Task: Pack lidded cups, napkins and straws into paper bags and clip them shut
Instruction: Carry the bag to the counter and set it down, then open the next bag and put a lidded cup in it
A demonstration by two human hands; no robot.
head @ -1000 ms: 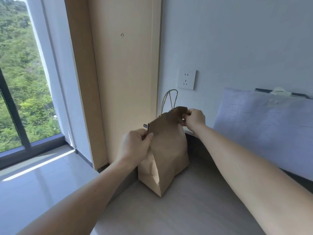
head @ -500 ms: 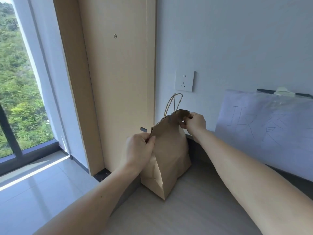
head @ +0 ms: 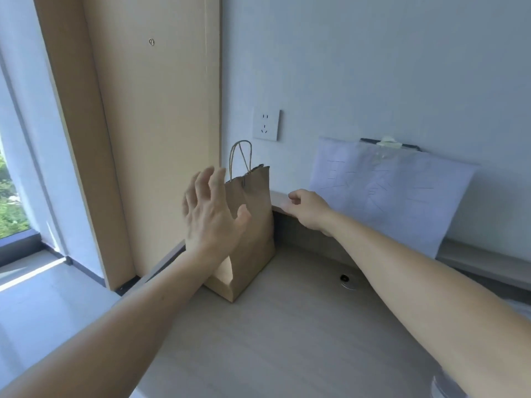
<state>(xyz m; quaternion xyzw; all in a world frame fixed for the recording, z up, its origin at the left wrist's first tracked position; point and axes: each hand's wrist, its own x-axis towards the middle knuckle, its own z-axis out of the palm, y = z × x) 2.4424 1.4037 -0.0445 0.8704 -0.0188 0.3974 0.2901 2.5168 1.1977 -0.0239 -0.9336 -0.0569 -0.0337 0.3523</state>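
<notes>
Finds pale desk (head: 287, 326) against white wall (head: 373, 67), paper bag (head: 255, 225) at 12 o'clock, left hand (head: 211, 216) splayed wide, right hand (head: 310, 211) loosely curled, empty.

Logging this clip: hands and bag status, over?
Left hand open, in front of paper bag. Right hand empty, beside it. Bag upright on desk, top closed. Nothing blocking.

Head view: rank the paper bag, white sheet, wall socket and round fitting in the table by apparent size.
1. white sheet, largest
2. paper bag, though the left hand covers part of it
3. wall socket
4. round fitting, smallest
Sheet and bag stand at similar depth, so nearness hardly skews their order.
</notes>
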